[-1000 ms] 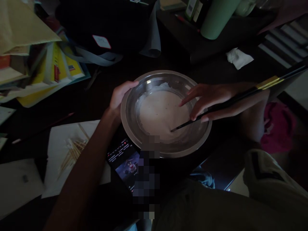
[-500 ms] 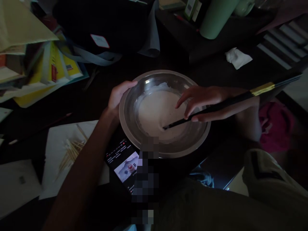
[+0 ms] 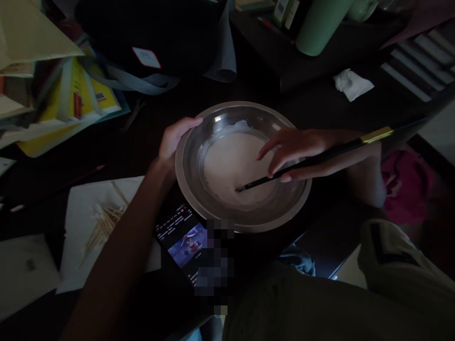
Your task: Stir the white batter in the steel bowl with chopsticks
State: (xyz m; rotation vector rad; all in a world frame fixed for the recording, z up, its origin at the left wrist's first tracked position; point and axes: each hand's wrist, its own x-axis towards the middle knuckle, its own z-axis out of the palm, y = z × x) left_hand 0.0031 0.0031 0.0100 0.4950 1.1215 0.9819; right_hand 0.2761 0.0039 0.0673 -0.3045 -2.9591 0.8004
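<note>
The room is dim, and a dark tabletop fills most of the view, with a faint sheen along its edges. Near the middle of it sits a wide metal bowl, holding a pale, smooth mixture that leaves a smeared line up the far inner wall. The left hand is clamped on the bowl's left rim, thumb lying over the edge. The right hand is closed around a pair of black chopsticks with a gold band, some fingers spread above the bowl; the dark tips dip into the mixture. Just beside the bowl, near the left forearm, lies a lit phone, partly covered by blurred squares. Left of that, a white sheet bears a loose heap of thin sticks, and a slim reddish rod lies beyond it. Books and papers pile up at the far left, yellow covers showing, next to a black bag with a white label and a grey strap. Across the table, a green cylinder stands on a raised dark block; near it lies a crumpled white tissue. At the right, a pink cloth shows beyond the forearm, below the table's level.
</note>
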